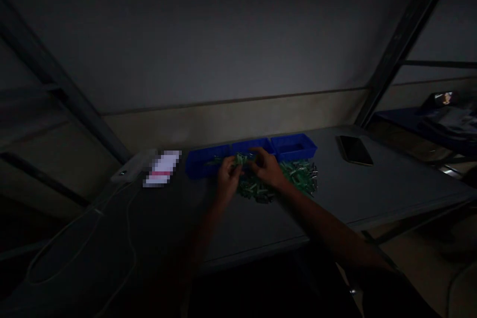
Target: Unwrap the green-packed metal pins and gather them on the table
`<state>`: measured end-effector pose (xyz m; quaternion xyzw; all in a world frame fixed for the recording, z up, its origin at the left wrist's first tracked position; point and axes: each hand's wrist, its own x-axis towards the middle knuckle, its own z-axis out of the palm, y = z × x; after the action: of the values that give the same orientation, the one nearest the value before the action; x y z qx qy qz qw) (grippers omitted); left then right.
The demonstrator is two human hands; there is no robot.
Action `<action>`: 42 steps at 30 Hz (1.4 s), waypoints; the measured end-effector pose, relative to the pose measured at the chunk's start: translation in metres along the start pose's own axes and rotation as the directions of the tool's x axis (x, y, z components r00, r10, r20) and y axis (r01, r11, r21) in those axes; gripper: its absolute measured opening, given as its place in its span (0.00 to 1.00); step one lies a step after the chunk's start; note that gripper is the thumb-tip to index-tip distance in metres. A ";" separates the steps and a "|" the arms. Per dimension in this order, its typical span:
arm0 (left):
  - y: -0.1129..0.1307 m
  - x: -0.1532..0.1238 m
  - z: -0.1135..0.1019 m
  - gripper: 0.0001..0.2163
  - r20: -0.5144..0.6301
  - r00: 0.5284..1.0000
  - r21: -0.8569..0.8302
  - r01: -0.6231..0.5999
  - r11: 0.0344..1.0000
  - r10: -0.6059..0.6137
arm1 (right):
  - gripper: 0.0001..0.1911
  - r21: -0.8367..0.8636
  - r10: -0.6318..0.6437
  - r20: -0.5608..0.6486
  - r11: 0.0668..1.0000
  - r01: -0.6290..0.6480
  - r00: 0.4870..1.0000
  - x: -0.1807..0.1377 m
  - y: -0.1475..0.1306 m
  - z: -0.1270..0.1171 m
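As three blue trays (193, 166) stood in a row, green pieces (241, 159) were held just in front.
The left hand (226, 179) pinched the pieces, apparently to steady them; the right hand (269, 169) curled close on their other side, though whether it gripped could not be told. The loose green pile (302, 177) spread under the hands and rightward, presumably for easy reach, and a dark phone (356, 149) lay well apart, seemingly out of the way.

Two hands (228, 176) (270, 169), three blue bins (196, 170) (257, 144) (300, 153)
One heap of uncountable green pieces (300, 180), one dark flat device (356, 150), one pixelated panel (163, 168)
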<state>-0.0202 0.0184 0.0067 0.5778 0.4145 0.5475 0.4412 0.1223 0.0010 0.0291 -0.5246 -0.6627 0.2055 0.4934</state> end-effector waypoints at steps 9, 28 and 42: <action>0.005 0.010 -0.011 0.01 -0.060 0.980 0.144 -0.180 0.973 0.190 | 0.12 0.178 0.052 0.169 0.981 -0.082 0.984 -0.001 -0.002 -0.005; 0.011 0.007 -0.005 0.08 -0.017 0.995 0.075 -0.094 0.993 0.096 | 0.15 0.302 0.216 -0.114 0.937 -0.173 0.970 0.015 0.013 -0.004; 0.021 0.012 -0.009 0.18 0.082 0.949 -0.212 0.314 0.925 -0.304 | 0.08 -0.029 -0.417 -0.062 0.909 0.416 0.907 -0.006 -0.013 0.002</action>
<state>-0.0282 0.0243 0.0301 0.4652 0.4258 0.5002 0.5935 0.1137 -0.0092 0.0361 -0.3814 -0.7440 0.0731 0.5437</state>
